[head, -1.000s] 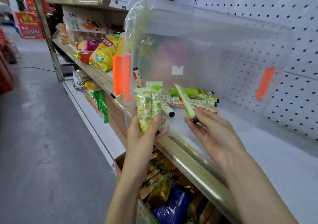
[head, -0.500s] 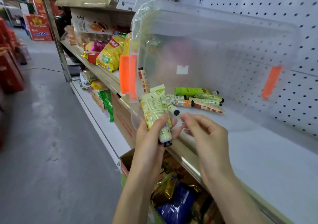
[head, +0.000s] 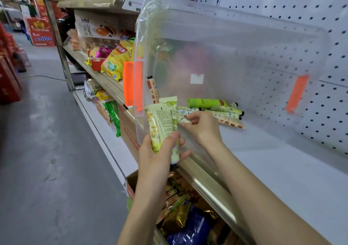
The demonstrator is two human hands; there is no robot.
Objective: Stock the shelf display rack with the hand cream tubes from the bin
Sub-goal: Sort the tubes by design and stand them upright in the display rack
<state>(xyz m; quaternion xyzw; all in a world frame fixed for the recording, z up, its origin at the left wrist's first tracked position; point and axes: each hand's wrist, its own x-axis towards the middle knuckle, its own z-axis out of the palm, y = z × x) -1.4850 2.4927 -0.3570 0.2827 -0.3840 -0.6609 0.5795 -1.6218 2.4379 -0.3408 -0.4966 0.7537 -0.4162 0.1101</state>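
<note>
A clear plastic bin (head: pixel 235 43) with orange latches lies tipped on its side on the white shelf (head: pixel 282 169), its opening toward me. Several hand cream tubes (head: pixel 216 111) lie loose inside it, and one reddish tube (head: pixel 153 88) stands at its left wall. My left hand (head: pixel 160 150) grips a bunch of yellow-green tubes (head: pixel 162 124) in front of the bin's rim, caps down. My right hand (head: pixel 201 126) reaches into the bin and pinches a small pale tube (head: pixel 183 118) with its fingertips.
Yellow snack bags (head: pixel 116 60) and boxes fill the shelf to the left of the bin. An open carton of foil packets (head: pixel 180 207) sits below the shelf's metal edge (head: pixel 207 184). White pegboard (head: pixel 301 9) backs the shelf. The grey aisle floor (head: pixel 47 150) lies at left.
My right hand passed a tube to my left hand, which now holds a thicker bunch, then reached back into the bin and took hold of another small tube.
</note>
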